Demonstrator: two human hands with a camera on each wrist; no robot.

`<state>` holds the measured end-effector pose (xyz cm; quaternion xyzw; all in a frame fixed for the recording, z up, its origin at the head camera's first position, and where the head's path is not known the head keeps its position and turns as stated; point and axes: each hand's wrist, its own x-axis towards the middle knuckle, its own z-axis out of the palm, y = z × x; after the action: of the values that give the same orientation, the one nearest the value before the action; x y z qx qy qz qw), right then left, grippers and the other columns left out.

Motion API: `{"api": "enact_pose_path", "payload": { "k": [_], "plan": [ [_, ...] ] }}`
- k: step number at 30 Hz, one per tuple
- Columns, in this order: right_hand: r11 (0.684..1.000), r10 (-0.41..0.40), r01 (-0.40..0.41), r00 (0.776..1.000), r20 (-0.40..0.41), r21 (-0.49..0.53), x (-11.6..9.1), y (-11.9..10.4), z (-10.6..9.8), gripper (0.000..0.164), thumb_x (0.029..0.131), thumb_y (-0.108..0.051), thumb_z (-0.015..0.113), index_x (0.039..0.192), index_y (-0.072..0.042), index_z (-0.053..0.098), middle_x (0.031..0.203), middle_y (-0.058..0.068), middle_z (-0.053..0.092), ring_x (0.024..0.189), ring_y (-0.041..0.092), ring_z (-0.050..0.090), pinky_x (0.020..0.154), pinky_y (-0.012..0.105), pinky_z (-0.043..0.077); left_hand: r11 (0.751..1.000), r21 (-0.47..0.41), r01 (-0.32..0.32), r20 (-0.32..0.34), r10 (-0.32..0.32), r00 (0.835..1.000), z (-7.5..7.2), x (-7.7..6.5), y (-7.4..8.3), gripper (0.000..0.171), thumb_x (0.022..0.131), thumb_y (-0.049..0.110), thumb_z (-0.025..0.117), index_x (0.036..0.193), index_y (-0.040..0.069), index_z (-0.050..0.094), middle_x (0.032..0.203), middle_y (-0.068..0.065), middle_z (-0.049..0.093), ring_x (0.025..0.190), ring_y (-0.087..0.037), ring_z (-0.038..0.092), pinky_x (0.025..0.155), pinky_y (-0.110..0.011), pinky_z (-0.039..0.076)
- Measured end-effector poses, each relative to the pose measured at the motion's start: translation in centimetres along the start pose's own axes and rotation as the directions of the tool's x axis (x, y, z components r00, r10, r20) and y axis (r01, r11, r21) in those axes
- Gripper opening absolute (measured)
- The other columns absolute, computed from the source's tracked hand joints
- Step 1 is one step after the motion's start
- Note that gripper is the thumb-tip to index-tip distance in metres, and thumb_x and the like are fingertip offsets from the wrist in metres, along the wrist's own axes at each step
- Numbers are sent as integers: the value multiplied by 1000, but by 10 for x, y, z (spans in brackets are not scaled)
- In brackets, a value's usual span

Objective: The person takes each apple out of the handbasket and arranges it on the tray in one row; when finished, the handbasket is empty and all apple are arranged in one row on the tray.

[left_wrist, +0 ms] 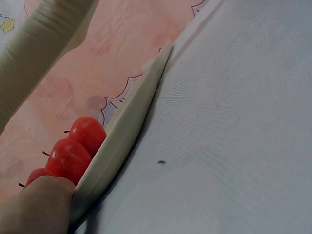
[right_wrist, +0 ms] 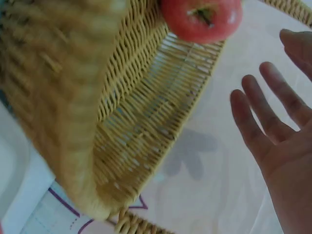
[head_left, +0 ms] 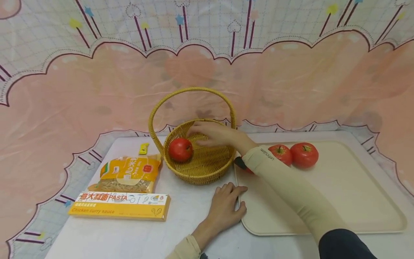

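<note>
A yellow wicker basket [head_left: 207, 158] with a tall arched handle holds one red apple [head_left: 180, 149] at its left side. Over the basket's far part reaches my right hand [head_left: 213, 133]; in the right wrist view its fingers [right_wrist: 278, 107] are spread and hold nothing, apart from the apple [right_wrist: 202, 17]. My left hand [head_left: 226, 205] rests at the left edge of a cream tray [head_left: 349, 194], thumb and a finger touching the rim. On the tray sit more red apples [head_left: 304, 155], one largely hidden behind the right forearm.
Left of the basket lie a yellow bag of pasta [head_left: 129, 172], a pasta box [head_left: 119, 206] and a small yellow packet [head_left: 143, 148]. A patterned cloth [head_left: 129, 93] hangs behind the white table [head_left: 194, 237].
</note>
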<state>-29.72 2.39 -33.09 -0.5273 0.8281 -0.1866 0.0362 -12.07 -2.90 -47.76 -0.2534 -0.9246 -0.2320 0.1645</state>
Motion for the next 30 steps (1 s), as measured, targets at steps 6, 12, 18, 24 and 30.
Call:
{"api": "enact_pose_path", "payload": {
  "k": [6, 12, 18, 24, 30],
  "plan": [
    [1000, -16, 15, 995, 100, 5, 13, -4, 8, 32, 92, -24, 59, 123, -16, 57, 125, 2, 52, 119, 22, 52, 102, 36, 41, 1000, 0, -8, -15, 8, 1000, 2, 2, 0, 38, 78, 25, 62, 116, 24, 64, 81, 8, 50, 73, -8, 46, 68, -19, 25],
    [1000, 5, -2, 982, 190, -17, 25, -6, 16, 33, 92, -24, 58, 124, -18, 56, 127, 0, 51, 120, 18, 49, 105, 32, 37, 1000, 0, -30, -29, 30, 999, 5, 0, 0, 38, 77, 25, 62, 115, 23, 64, 85, 8, 53, 75, -8, 48, 68, -20, 27],
    [997, 63, -51, 964, 259, -56, 36, -13, 18, 38, 91, -29, 60, 127, -22, 54, 138, 3, 43, 124, 18, 47, 106, 32, 37, 1000, -11, -7, -39, 6, 999, 4, 0, -2, 37, 76, 26, 64, 113, 22, 66, 92, 6, 59, 80, -11, 52, 69, -22, 29],
    [994, 97, -80, 950, 297, -70, 46, -18, 24, 44, 90, -28, 61, 133, -21, 50, 145, 4, 35, 126, 17, 44, 108, 32, 35, 1000, 3, -12, -50, 12, 999, 6, -1, -2, 38, 75, 26, 65, 112, 23, 66, 92, 5, 60, 83, -11, 54, 70, -23, 31],
    [991, 128, -108, 936, 327, -76, 56, -19, 27, 48, 90, -25, 60, 136, -26, 46, 148, 1, 30, 129, 19, 40, 109, 36, 34, 1000, 9, -18, -49, 18, 999, 5, 0, -3, 36, 75, 27, 65, 111, 22, 67, 89, 5, 58, 81, -11, 54, 69, -22, 30]
  ]
}}
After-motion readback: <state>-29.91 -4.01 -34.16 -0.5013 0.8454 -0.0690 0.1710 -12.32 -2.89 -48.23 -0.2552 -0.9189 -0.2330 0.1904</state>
